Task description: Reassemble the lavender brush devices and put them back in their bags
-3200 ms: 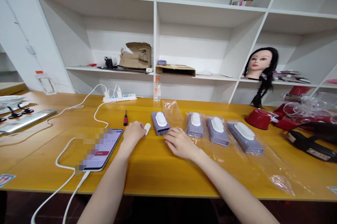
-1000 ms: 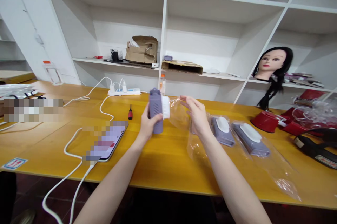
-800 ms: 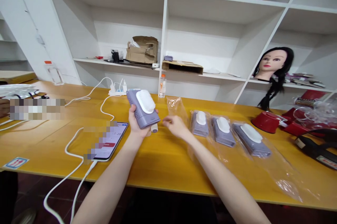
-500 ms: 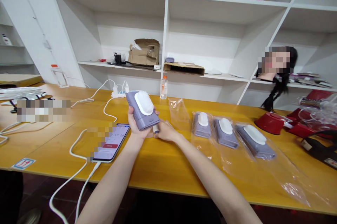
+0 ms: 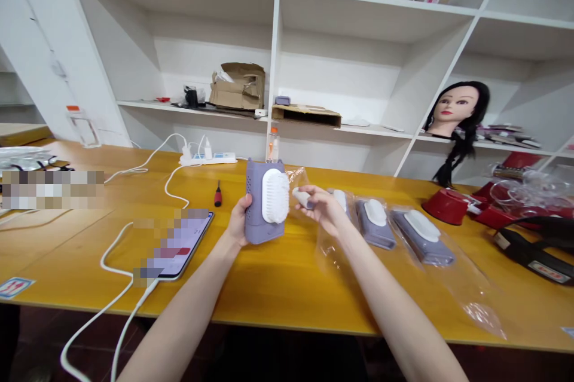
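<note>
My left hand (image 5: pixel 240 217) is closed around a purple plastic case (image 5: pixel 255 191), held nearly upright above the table. On its front sits a white bristled brush (image 5: pixel 275 196). To the right of it, the fingers of my right hand (image 5: pixel 325 208) pinch a small white and grey rounded piece (image 5: pixel 304 197), apart from the case; its kind I cannot make out. Past that hand lie more purple cases with white brushes, the middle one (image 5: pixel 376 229) and the far right one (image 5: pixel 424 238) on clear plastic bags. One behind my right hand is partly hidden.
A screwdriver (image 5: pixel 217 195) and a charging phone (image 5: pixel 179 247) lie left of my hands, with white cables trailing off the front edge. A power strip (image 5: pixel 208 158) and a clear bottle (image 5: pixel 272 146) stand behind. Red objects (image 5: pixel 443 205) and a mannequin head (image 5: pixel 455 107) are at right.
The case has gone from tilted to nearly upright and shifted right. My right hand has moved away from it, up and right, with the small piece. The screwdriver has come into view.
</note>
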`<state>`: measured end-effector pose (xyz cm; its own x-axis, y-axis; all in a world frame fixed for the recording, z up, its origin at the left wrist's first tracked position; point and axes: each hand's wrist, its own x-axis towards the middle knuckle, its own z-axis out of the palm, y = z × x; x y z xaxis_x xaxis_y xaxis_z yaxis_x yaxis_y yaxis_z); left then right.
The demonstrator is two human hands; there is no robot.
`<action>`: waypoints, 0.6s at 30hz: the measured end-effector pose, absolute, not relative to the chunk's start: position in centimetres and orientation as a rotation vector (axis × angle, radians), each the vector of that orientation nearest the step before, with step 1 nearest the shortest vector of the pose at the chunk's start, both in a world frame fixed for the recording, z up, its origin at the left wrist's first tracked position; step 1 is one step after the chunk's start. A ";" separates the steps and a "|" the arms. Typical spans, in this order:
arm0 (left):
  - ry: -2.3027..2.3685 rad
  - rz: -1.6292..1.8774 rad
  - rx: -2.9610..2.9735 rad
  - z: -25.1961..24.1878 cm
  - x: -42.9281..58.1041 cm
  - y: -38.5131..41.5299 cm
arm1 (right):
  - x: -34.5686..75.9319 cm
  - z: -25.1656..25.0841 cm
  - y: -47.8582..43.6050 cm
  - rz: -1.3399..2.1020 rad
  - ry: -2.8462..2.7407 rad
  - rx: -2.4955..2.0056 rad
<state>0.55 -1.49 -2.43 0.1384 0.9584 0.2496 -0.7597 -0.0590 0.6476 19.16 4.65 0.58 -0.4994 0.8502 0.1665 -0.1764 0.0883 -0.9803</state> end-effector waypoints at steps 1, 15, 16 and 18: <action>0.345 1.407 0.759 -2.6 0.8 -1.5 | 20.1 1.0 4.6 1.587 -1.396 -0.658; 0.559 1.100 0.778 -4.3 2.6 -1.0 | 24.3 1.8 4.6 1.548 -1.185 -0.654; 0.554 1.109 0.826 -4.4 2.5 -0.9 | 24.4 2.0 4.3 1.497 -1.209 -0.651; 0.545 1.109 0.916 -4.5 2.4 -0.9 | 24.4 2.3 3.7 1.404 -1.271 -0.628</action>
<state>2.40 -0.95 -4.50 0.3754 0.9249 0.0612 -0.5163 0.1538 0.8425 24.39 3.75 2.33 -0.2717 0.9244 0.2677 -0.3581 0.1611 -0.9197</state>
